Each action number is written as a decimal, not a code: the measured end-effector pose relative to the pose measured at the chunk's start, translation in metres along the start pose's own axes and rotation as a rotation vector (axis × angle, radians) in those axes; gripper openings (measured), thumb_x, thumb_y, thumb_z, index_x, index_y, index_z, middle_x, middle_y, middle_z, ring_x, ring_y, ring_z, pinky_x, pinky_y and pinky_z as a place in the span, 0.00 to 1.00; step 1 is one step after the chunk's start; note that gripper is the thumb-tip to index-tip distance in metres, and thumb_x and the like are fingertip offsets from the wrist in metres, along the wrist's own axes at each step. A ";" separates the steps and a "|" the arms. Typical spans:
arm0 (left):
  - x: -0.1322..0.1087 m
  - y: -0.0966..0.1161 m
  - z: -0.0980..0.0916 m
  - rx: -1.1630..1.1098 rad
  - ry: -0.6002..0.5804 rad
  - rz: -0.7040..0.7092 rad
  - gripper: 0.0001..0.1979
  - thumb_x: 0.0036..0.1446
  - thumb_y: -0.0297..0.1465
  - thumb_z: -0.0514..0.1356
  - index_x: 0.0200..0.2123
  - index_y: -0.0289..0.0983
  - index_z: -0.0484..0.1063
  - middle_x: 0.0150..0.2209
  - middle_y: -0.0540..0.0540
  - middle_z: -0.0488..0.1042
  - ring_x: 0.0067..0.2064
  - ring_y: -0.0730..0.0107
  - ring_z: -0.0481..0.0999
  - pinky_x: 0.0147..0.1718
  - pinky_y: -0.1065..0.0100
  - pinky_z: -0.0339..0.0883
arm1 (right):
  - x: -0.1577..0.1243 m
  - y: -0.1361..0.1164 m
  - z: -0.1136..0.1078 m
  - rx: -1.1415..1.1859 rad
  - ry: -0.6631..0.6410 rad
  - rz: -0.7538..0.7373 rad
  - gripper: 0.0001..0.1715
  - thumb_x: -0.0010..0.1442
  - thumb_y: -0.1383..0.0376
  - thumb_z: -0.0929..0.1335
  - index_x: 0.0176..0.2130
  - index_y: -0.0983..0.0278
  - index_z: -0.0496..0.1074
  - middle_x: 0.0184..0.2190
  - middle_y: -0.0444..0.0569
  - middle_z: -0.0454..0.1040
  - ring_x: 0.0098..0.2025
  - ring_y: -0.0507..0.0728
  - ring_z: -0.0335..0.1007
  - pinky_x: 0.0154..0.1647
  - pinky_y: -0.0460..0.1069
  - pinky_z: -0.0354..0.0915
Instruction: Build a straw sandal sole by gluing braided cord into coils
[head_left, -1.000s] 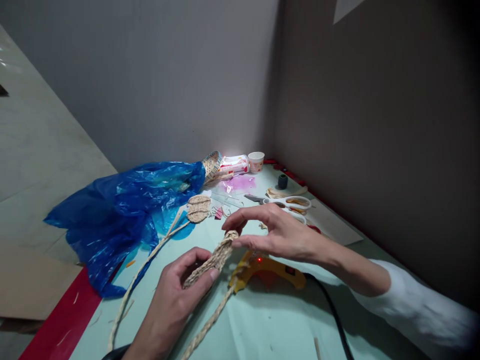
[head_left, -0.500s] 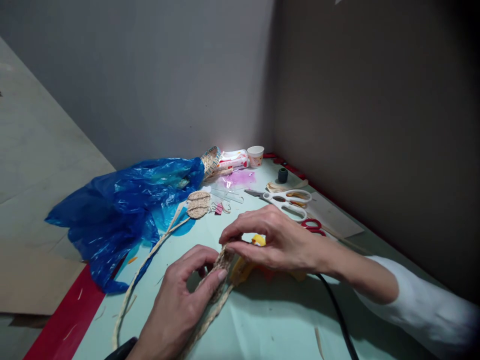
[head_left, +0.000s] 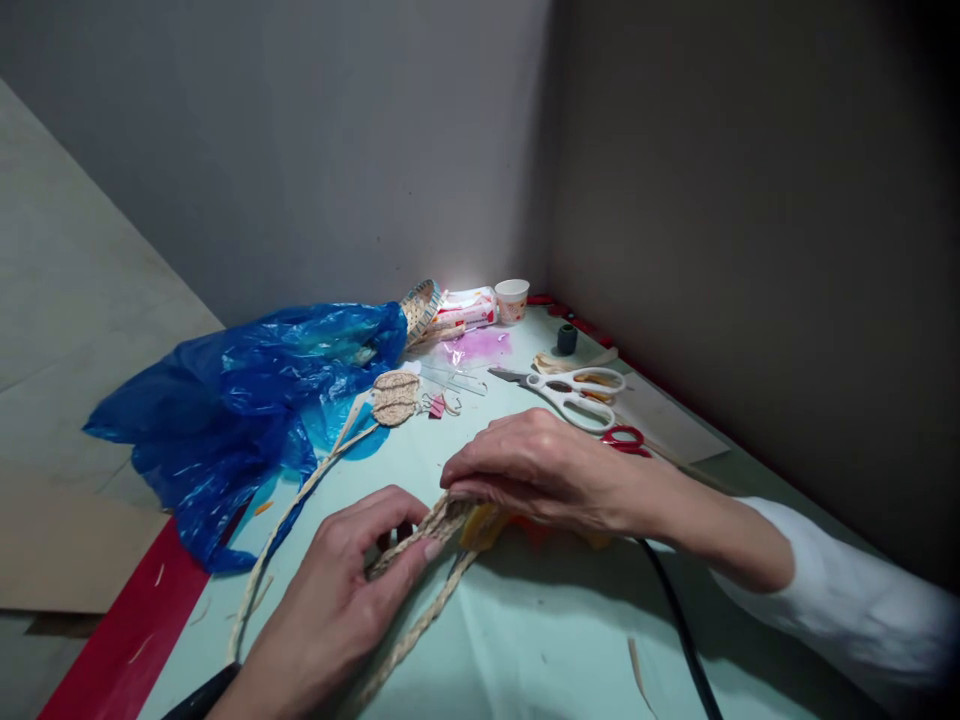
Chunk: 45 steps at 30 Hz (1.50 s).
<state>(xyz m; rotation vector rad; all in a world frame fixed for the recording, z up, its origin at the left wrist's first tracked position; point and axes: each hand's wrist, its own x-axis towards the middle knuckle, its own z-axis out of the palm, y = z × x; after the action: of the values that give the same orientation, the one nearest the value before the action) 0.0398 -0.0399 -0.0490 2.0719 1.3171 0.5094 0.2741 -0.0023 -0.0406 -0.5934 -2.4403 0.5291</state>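
A braided straw cord (head_left: 420,625) runs across the pale green table (head_left: 540,640), and its coiled end (head_left: 431,522) lies between my hands. My left hand (head_left: 337,600) pinches the coil from below with thumb and fingers. My right hand (head_left: 540,470) lies over the coil's far end with its fingers pressed down together on it. Under my right hand sits a yellow glue gun (head_left: 484,528), mostly hidden, with its black cable (head_left: 679,630) trailing toward me.
A blue plastic bag (head_left: 240,400) lies at the left. Behind it are a small woven oval (head_left: 395,397), white scissors (head_left: 574,385), red scissor handles (head_left: 622,437), a paper cup (head_left: 511,298), a wipes packet (head_left: 466,307) and a dark spool (head_left: 566,338). Walls close the back and right.
My right hand has come down from above the coil and now presses on it, covering the glue gun. My left hand has kept its grip on the cord.
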 end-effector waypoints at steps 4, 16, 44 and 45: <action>0.001 0.002 -0.004 -0.110 -0.039 -0.050 0.11 0.61 0.39 0.59 0.30 0.41 0.73 0.31 0.51 0.74 0.35 0.65 0.72 0.35 0.70 0.62 | 0.002 -0.001 0.002 0.071 0.048 -0.020 0.14 0.71 0.66 0.63 0.43 0.69 0.77 0.34 0.51 0.81 0.33 0.53 0.76 0.36 0.46 0.67; 0.003 -0.001 0.001 -0.363 0.051 -0.144 0.13 0.60 0.44 0.61 0.37 0.40 0.77 0.34 0.49 0.76 0.37 0.65 0.72 0.35 0.70 0.63 | 0.005 0.001 0.010 0.488 0.219 0.321 0.12 0.64 0.65 0.69 0.41 0.70 0.81 0.34 0.50 0.83 0.33 0.53 0.76 0.34 0.45 0.70; 0.001 -0.019 -0.018 0.009 0.391 0.036 0.14 0.53 0.43 0.67 0.42 0.45 0.79 0.37 0.49 0.81 0.40 0.59 0.80 0.42 0.65 0.68 | 0.009 -0.002 0.023 0.650 0.195 0.521 0.11 0.61 0.60 0.72 0.37 0.65 0.81 0.27 0.45 0.77 0.29 0.51 0.69 0.31 0.45 0.64; 0.002 -0.020 -0.021 -0.015 0.501 0.010 0.14 0.52 0.44 0.67 0.41 0.45 0.79 0.40 0.49 0.82 0.42 0.58 0.79 0.44 0.64 0.67 | 0.009 -0.001 0.024 0.709 0.257 0.554 0.11 0.59 0.59 0.73 0.36 0.66 0.81 0.26 0.45 0.77 0.29 0.51 0.69 0.31 0.45 0.65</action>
<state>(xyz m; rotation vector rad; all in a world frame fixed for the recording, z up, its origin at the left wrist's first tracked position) 0.0146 -0.0256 -0.0477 2.0111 1.5670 1.0909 0.2526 -0.0038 -0.0545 -0.9383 -1.6571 1.3635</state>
